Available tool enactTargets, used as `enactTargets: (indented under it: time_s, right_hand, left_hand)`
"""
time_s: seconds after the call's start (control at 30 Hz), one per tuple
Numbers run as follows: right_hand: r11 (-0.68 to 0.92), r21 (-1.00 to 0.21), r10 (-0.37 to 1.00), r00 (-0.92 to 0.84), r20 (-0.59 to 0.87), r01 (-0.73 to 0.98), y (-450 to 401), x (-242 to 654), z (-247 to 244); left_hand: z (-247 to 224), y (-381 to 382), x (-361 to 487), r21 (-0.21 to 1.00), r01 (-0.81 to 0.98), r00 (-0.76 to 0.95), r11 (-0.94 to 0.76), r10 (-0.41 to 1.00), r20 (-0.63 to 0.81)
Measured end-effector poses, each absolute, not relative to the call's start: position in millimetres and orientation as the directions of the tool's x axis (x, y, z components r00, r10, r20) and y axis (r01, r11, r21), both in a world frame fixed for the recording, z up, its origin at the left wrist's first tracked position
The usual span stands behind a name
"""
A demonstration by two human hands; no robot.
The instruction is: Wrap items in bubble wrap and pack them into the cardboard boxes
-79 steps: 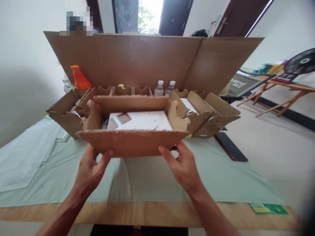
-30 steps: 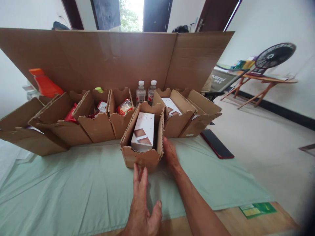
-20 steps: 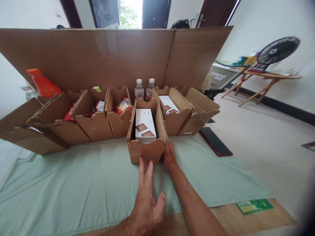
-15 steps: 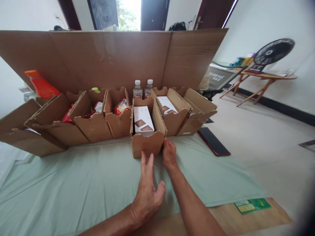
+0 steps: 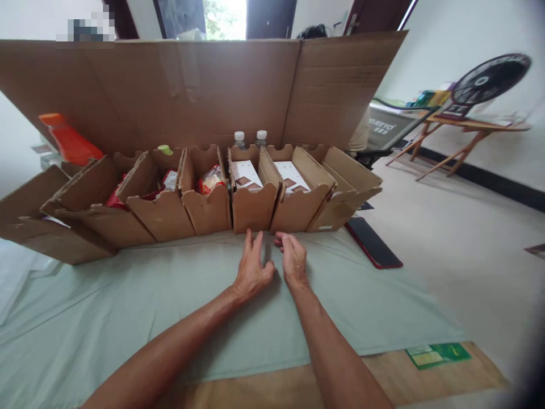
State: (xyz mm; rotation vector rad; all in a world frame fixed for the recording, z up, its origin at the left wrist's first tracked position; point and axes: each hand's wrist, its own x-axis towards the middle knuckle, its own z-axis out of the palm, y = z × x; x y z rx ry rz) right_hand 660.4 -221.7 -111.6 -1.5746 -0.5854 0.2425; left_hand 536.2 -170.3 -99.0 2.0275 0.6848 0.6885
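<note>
A cardboard bin (image 5: pixel 254 210) holding a white box with brown diamond shapes (image 5: pixel 244 173) stands in line with the other bins. My left hand (image 5: pixel 252 270) is at the foot of its front wall, fingers stretched out and thumb apart; whether the fingertips touch the cardboard is hard to tell. Just right of it, my right hand (image 5: pixel 294 258) is held on edge above the cloth, fingers loosely bent and nothing in them. It is nearest to the neighbouring cardboard bin (image 5: pixel 300 210), which contains a similar white box (image 5: pixel 291 176).
More cardboard bins with packets (image 5: pixel 212 179) extend left. Behind them are two clear bottles (image 5: pixel 261 138), an orange-red bottle (image 5: pixel 72 145) and a tall cardboard panel (image 5: pixel 230 91). A dark phone-like slab (image 5: pixel 374 243) lies right on the green cloth (image 5: pixel 179 301). A fan (image 5: pixel 485 82) stands farther off.
The bin with the white box has slid back from its forward position into the row. Both hands have moved forward with it, and the right hand has come off its side.
</note>
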Motion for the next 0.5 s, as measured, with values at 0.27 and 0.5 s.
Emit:
enactTargets:
  time_s: [0.27,0.5]
  right_hand:
    - [0.047,-0.940,0.612,0.734,0.293,0.337,-225.4,624.7,-84.5]
    - [0.091,-0.675,0.811,0.339,0.477,0.732,-149.2,578.8,5.2]
  left_hand:
    - [-127.8,-222.1,401.3,0.638,0.078,0.923,-0.766,0.297,0.243]
    - [-178.7,-241.6,345.5,0.675,-0.129,0.875,-0.727,0.237,0.423]
